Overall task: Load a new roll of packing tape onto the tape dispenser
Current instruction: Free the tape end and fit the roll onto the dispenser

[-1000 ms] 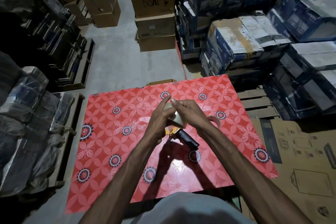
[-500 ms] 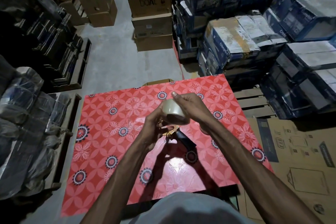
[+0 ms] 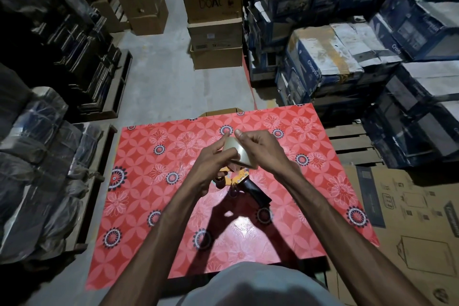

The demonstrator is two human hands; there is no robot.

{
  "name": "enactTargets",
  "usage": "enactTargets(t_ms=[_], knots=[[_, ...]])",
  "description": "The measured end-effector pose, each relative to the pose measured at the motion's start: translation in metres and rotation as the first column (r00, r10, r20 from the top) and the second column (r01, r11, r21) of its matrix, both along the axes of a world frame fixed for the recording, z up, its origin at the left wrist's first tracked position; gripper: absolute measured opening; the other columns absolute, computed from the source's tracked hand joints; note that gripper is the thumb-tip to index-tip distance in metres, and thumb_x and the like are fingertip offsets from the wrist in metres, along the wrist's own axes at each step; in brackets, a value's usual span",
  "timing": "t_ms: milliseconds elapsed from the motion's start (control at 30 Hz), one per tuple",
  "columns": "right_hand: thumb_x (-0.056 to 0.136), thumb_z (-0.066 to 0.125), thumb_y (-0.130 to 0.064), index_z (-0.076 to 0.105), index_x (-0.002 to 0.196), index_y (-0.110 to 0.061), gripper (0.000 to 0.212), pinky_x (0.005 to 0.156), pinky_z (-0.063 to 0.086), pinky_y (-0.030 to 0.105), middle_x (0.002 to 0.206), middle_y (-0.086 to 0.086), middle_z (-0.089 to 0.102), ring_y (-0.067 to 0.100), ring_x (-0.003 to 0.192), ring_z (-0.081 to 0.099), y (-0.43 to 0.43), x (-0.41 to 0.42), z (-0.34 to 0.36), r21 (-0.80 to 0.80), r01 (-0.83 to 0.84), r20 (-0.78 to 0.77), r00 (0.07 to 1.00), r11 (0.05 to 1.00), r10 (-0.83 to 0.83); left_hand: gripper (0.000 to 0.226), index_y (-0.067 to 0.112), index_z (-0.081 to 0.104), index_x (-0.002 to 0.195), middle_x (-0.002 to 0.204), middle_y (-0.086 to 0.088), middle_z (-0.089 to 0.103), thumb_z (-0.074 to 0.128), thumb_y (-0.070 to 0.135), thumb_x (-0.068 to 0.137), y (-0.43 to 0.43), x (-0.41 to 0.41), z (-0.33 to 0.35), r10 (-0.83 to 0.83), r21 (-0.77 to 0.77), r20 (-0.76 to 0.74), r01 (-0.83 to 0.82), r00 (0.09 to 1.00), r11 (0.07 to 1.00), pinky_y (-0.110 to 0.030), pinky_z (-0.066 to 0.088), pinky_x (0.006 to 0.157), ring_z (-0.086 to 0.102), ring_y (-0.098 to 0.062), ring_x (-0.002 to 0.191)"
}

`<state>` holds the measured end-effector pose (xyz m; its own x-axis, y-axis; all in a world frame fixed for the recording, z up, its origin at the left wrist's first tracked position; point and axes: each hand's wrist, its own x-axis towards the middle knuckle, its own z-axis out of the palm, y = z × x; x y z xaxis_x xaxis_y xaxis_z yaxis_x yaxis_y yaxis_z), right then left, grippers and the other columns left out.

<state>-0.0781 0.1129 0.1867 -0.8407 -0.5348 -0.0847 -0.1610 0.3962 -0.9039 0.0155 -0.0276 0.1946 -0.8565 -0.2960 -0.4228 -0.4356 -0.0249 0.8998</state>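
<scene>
A pale roll of packing tape (image 3: 238, 154) is held between both hands above the middle of the red flowered table (image 3: 149, 206). My left hand (image 3: 211, 164) grips its left side, forefinger raised along the rim. My right hand (image 3: 258, 149) clasps the top and right side with the thumb at the upper edge. Just under the roll lies the tape dispenser (image 3: 238, 181), with a yellow frame and a black handle pointing toward the lower right. My left hand's lower fingers hide part of its frame.
Brown cardboard boxes (image 3: 213, 22) stand stacked beyond the table. Blue and white cartons (image 3: 347, 52) pile up at the right. Wrapped dark bundles (image 3: 37, 156) on pallets line the left. Flattened cardboard (image 3: 402, 231) lies right of the table.
The roll has stayed between both hands over the dispenser and has been turned slightly. My left forefinger now points up along its rim. The camera view has shifted a little.
</scene>
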Motion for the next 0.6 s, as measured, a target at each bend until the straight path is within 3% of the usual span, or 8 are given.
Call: enactTargets(t_ms=[100,233,333,433,500,600], knots=[[0.102,0.049,-0.064,0.066,0.067,-0.022,0.057,0.063,0.04,0.036,0.051,-0.009,0.058,0.004,0.05,0.051,0.001,0.006,-0.001,0.044,0.023,-0.057,0.998,0.999,-0.021,0.077,0.037,0.052,0.156,0.111,0.011,0.078,0.064,0.047,0.08,0.006,0.0,0.006,-0.042,-0.153,-0.012,0.04,0.999,0.987,-0.027,0.047,0.076,0.071,0.001,0.095],[0.104,0.05,-0.059,0.062,0.058,-0.025,0.059,0.062,0.038,0.036,0.048,-0.007,0.055,0.009,0.05,0.049,0.002,0.009,-0.005,0.006,0.058,-0.02,0.998,0.998,-0.058,0.074,0.036,0.04,0.162,0.1,-0.001,0.077,0.064,0.043,0.093,0.022,0.003,0.005,-0.017,-0.258,-0.094,-0.008,0.995,0.966,-0.016,0.041,0.05,0.053,0.003,0.05],[0.098,0.049,-0.068,0.071,0.067,-0.026,0.057,0.063,0.047,0.047,0.061,0.004,0.068,0.022,0.058,0.06,0.004,0.011,-0.01,0.003,0.064,0.003,0.998,0.998,-0.064,0.075,0.035,0.046,0.16,0.113,-0.003,0.078,0.065,0.037,0.087,0.023,0.005,-0.004,0.033,-0.165,-0.13,-0.055,0.991,0.985,-0.021,0.045,0.057,0.052,0.002,0.049],[0.098,0.052,-0.067,0.067,0.06,-0.034,0.053,0.063,0.041,0.042,0.057,0.001,0.061,0.015,0.056,0.054,0.005,0.013,-0.013,-0.001,0.079,0.024,0.997,0.997,-0.079,0.081,0.035,0.049,0.158,0.124,-0.004,0.075,0.062,0.034,0.078,0.024,0.007,-0.007,0.042,-0.09,-0.132,-0.054,0.99,0.994,-0.024,0.046,0.061,0.054,0.003,0.052],[0.09,0.05,-0.075,0.069,0.064,-0.027,0.058,0.064,0.042,0.041,0.065,0.01,0.066,0.018,0.058,0.057,0.005,0.013,-0.015,-0.017,0.093,0.046,0.995,0.995,-0.092,0.081,0.033,0.051,0.157,0.123,-0.004,0.075,0.062,0.031,0.077,0.024,0.007,-0.008,0.044,-0.072,-0.136,-0.054,0.99,0.996,-0.024,0.046,0.061,0.054,0.002,0.054],[0.086,0.049,-0.079,0.073,0.07,-0.022,0.063,0.067,0.051,0.052,0.07,0.013,0.071,0.034,0.065,0.066,0.005,0.013,-0.02,-0.023,0.092,0.078,0.993,0.996,-0.09,0.081,0.033,0.053,0.156,0.105,-0.002,0.075,0.063,0.028,0.076,0.021,0.005,-0.013,0.056,-0.044,-0.129,-0.062,0.99,0.997,-0.026,0.045,0.058,0.051,-0.003,0.054]])
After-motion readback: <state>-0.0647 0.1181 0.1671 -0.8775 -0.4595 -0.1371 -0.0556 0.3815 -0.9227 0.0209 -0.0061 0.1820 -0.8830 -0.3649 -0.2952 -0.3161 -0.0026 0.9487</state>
